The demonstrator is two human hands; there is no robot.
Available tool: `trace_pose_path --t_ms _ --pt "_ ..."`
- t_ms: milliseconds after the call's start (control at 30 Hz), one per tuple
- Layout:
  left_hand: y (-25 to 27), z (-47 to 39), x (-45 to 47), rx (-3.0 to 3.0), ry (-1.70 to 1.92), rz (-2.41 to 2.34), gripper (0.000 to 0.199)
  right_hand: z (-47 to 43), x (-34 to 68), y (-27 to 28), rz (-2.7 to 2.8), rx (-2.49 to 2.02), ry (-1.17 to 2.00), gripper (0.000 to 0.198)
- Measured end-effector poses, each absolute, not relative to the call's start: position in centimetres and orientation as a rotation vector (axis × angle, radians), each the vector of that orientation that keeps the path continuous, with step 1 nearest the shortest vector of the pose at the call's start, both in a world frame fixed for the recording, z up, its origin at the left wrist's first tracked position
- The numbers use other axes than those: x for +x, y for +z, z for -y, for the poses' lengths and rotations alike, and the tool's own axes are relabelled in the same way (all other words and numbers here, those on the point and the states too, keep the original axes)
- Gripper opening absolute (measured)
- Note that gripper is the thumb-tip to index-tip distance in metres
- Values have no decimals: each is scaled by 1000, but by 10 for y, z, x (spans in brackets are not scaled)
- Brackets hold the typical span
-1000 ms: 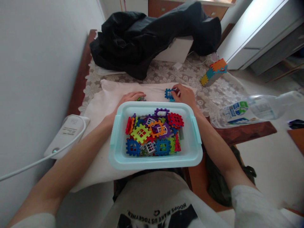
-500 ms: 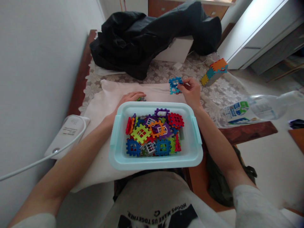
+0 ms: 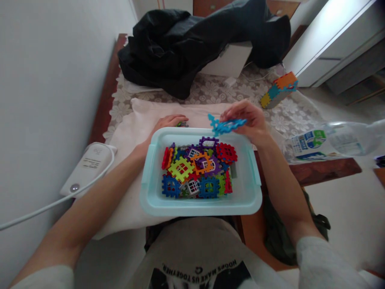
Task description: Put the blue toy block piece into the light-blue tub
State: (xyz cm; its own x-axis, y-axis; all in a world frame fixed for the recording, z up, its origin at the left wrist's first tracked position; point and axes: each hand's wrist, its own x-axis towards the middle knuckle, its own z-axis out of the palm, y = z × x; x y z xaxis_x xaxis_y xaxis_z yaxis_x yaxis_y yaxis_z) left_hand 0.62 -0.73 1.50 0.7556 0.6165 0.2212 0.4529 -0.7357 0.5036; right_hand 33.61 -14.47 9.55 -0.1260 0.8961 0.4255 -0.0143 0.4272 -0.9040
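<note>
Right hand (image 3: 251, 120) hovers above the far rim of the pale blue tub (image 3: 200, 202), grip pinching a light blue toothed tile (image 3: 224, 125), held nearly flat. Left hand (image 3: 168, 121) rests on the white cloth (image 3: 141, 116) behind the tub, fingers loosely curled over a small piece, too hidden to tell. Coloured tiles (image 3: 197, 168) heap inside the tub at the desk's near edge.

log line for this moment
right hand: holds blue tile above tub | left hand: on white cloth behind tub
</note>
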Motion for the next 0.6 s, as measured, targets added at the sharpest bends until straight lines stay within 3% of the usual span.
trace_pose_path --t_ms 100,167,267,333,400,467,600 --pt "18 9 7 2535 502 -814 51 151 340 105 1761 -737 1237 53" --pt "20 9 7 2540 489 -815 53 146 341 96 1630 -656 1272 59" --pt "19 9 7 2549 500 -817 53 130 337 65 1315 -743 1157 65" --pt "17 9 7 2548 509 -813 53 119 332 41 1314 -932 1052 56" --pt "15 9 6 2539 521 -802 53 113 326 21 1523 -1116 868 47" --pt "13 10 6 2509 538 -798 56 110 323 5 1810 -1195 723 51" --pt "15 13 8 2489 506 -805 54 104 324 -10 2157 -1200 662 49"
